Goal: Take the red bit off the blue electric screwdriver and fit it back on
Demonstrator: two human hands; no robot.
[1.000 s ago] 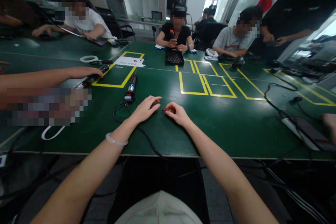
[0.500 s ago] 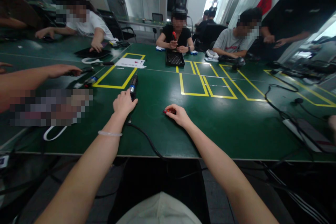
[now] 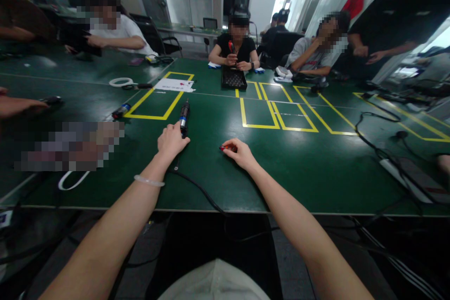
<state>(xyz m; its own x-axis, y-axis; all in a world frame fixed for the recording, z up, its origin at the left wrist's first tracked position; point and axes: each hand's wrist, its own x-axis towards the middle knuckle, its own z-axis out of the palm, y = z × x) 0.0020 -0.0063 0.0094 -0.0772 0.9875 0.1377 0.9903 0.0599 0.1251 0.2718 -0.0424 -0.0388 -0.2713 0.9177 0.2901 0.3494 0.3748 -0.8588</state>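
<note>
My left hand (image 3: 172,140) is closed around the rear of an electric screwdriver (image 3: 183,115), a dark tool with a blue-and-silver band and a thin bit pointing away from me. It lies low over the green table. A black cord (image 3: 197,185) runs from near my wrist to the table's front edge. To the right, my right hand (image 3: 239,152) pinches a small red-and-black piece (image 3: 222,148) close to the tabletop; the fingers cover most of it, so its kind is unclear.
Yellow tape rectangles (image 3: 260,126) mark the green table (image 3: 211,187). A white paper (image 3: 174,85) and a blue-and-black tool (image 3: 121,111) lie left. Across, a person holds a red-handled tool (image 3: 231,47) over a black tray (image 3: 234,79). Cables (image 3: 372,140) spread at right.
My left hand and the electric screwdriver have shifted slightly right. My right hand has barely moved. At left a co-worker's hand has drawn back with a dark object, and another person has lifted a dark flat object.
</note>
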